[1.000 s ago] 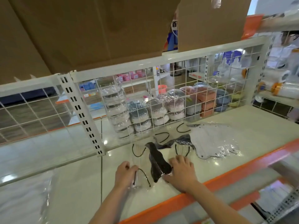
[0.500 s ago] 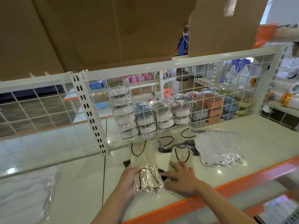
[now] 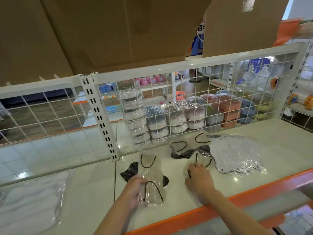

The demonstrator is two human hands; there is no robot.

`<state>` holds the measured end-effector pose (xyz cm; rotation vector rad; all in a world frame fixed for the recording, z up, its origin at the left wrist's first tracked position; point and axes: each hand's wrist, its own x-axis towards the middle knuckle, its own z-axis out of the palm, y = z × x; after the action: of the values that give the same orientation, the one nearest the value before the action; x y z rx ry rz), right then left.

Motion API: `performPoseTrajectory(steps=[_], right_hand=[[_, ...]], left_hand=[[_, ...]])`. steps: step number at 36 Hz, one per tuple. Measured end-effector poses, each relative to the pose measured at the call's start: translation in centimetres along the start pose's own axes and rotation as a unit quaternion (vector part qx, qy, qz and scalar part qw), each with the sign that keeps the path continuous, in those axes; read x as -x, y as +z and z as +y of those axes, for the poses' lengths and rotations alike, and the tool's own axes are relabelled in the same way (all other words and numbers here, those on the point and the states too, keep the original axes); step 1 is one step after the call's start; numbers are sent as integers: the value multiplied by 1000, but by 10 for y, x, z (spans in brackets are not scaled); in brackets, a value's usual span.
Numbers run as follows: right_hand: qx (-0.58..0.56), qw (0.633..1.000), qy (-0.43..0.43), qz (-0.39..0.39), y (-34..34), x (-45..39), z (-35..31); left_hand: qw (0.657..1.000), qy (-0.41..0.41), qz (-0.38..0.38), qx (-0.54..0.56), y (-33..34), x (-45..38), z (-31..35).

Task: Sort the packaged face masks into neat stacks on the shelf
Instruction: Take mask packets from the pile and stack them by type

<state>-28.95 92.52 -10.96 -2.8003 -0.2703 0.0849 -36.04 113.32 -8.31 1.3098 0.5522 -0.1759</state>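
My left hand (image 3: 133, 189) grips the near end of a clear-wrapped beige mask pack with black ear loops (image 3: 149, 175). That pack lies lengthwise on a black mask pack (image 3: 129, 172) on the white shelf (image 3: 279, 146). My right hand (image 3: 199, 179) rests palm down on a second beige mask pack (image 3: 202, 161); its fingers are curled over the pack's near end. Behind that one lies another black mask pack (image 3: 180, 154). A larger pack of white masks (image 3: 237, 155) sits to the right.
A white wire grid (image 3: 211, 102) closes the back of the shelf, with wrapped stacked goods (image 3: 169, 119) behind it. The orange shelf lip (image 3: 245, 195) runs along the front. A clear bag of white items (image 3: 30, 200) lies at the left. Cardboard boxes (image 3: 118, 31) hang overhead.
The black pack went down on the shelf and my left hand laid the beige pack on top of it. My right hand moved right onto the second beige pack.
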Motion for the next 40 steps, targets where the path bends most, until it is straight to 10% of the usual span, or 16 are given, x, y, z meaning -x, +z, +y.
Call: performPoseTrajectory(steps=[8,19,32,40], right_hand=[[-367,919,-119,-82,-5,29,-41],[-121,990,-76,11,-1,-47,-33],[114,990,-87,0,12,-66,-36],[-308,949,-55,44,5,-43,-37]], left_hand=[[991,-42,-66,107,9,-3,-5],[997,18,15,71,-11,3,-3],[997,38,32,54,-30,8,-1],[997,-7,18,77,-21,-3,2]])
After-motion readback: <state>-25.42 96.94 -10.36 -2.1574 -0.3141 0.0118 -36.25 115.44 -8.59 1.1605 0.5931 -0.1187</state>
